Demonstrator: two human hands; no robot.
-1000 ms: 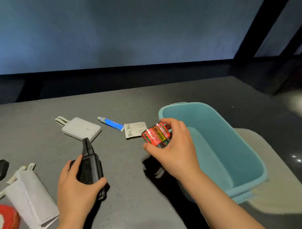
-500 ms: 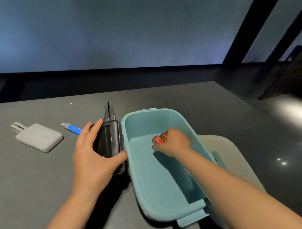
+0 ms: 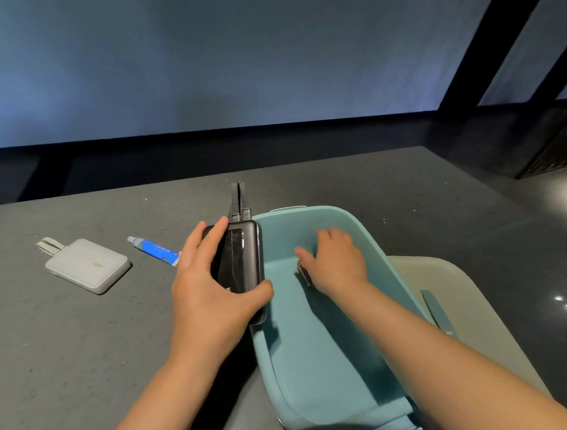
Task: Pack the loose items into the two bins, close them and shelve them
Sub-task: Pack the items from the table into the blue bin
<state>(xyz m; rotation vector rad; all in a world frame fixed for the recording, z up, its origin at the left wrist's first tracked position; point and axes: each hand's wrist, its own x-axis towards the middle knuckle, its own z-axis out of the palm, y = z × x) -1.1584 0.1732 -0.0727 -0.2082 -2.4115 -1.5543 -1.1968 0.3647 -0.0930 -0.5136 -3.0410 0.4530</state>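
A teal bin [image 3: 366, 241] stands open on the grey table [image 3: 87, 350]. My right hand [image 3: 338, 261] is down inside it, lying over a red battery pack [image 3: 304, 271], of which only one edge shows under the palm. The hand is blurred, and the pack seems to be still in its fingers. My left hand [image 3: 208, 301] grips a black power bank [image 3: 241, 255] with a strap loop, held level just above the bin's left rim.
A white power bank [image 3: 88, 265] and a blue-and-white tube [image 3: 155, 250] lie on the table left of the bin. A pale grey lid [image 3: 471, 288] with a teal latch lies right of the bin. The table's far edge runs behind it.
My right hand carried the battery pack from beside the bin down to its floor. My left hand lifted the black power bank off the table and brought it right, up to the bin's rim.
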